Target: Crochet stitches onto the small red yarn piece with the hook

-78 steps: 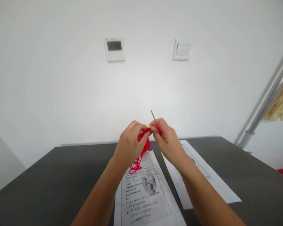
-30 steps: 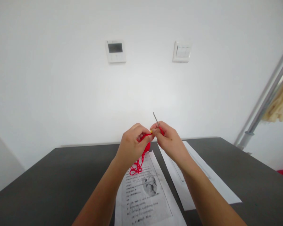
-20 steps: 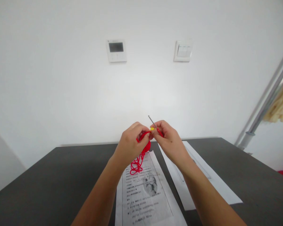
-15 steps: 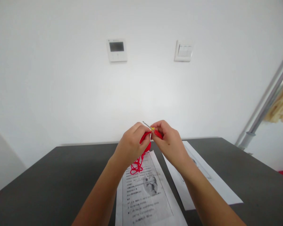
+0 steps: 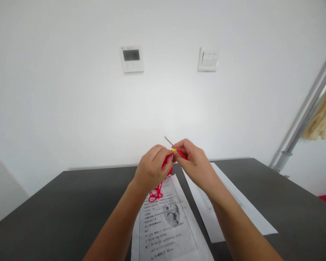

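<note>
My left hand pinches a small piece of red yarn work above the table. Close against it on the right, my right hand is closed on a crochet hook with a red handle, its metal tip pointing up and left. Something small and yellow shows between the fingertips of both hands. Loose red yarn hangs or lies in loops below my left hand, over a printed sheet.
A second white sheet lies to the right on the dark table. On the white wall behind are a thermostat panel and a switch. A metal pole and yellowish cloth stand out at the right.
The hook's tip sits slightly higher, and more of its metal shaft and the yellow piece show. The whole view has shifted a little.
</note>
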A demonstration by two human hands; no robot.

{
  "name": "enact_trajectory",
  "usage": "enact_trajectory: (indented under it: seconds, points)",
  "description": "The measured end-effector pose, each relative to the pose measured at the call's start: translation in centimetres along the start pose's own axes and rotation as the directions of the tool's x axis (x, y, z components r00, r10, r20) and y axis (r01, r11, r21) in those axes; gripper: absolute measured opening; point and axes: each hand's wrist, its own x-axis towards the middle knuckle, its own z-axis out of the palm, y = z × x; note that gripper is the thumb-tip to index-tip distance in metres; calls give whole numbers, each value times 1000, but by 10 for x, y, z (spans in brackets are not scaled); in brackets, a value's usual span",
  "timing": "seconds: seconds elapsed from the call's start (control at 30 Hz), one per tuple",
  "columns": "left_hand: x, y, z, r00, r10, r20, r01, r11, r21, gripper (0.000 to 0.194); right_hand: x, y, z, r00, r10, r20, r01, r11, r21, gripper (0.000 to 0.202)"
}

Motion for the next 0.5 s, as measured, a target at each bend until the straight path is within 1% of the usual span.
enact_trajectory:
  seconds: [0.07, 0.1, 0.27, 0.33, 0.4, 0.43, 0.47, 0.5]
  points:
    - [0, 1, 1, 1000, -6, -19, 6, 1000, -3, 17, -1, -1, -1, 1000, -24, 12, 23, 1000, 9, 10]
    - [-1, 1, 2, 1000, -9, -25, 9, 1000, 7, 17, -1, -1, -1, 1000, -31, 5, 31, 999, -13, 11]
    - [-3, 1, 6, 998, -33, -50, 38, 994, 98, 18, -4, -2, 7, 997, -63, -44, 51, 971, -232, 16]
    - [-3, -1, 4, 996, -70, -60, 77, 991, 111, 17, -5, -1, 10, 995, -72, -63, 50, 955, -291, 17]
    - [-2, -5, -1, 985, -152, -86, 161, 982, 102, 18, -5, -1, 10, 994, -71, -86, 39, 944, -327, 19]
    - [-1, -7, -4, 972, -211, -106, 220, 972, 81, 17, -5, 0, 9, 993, -70, -92, 35, 942, -333, 20]
    - [0, -9, -7, 951, -282, -125, 289, 956, 43, 16, -4, 0, 8, 994, -66, -88, 33, 942, -334, 21]
    - [1, -11, -10, 922, -362, -140, 364, 931, -11, 15, -3, 1, 8, 996, -54, -71, 28, 943, -332, 21]
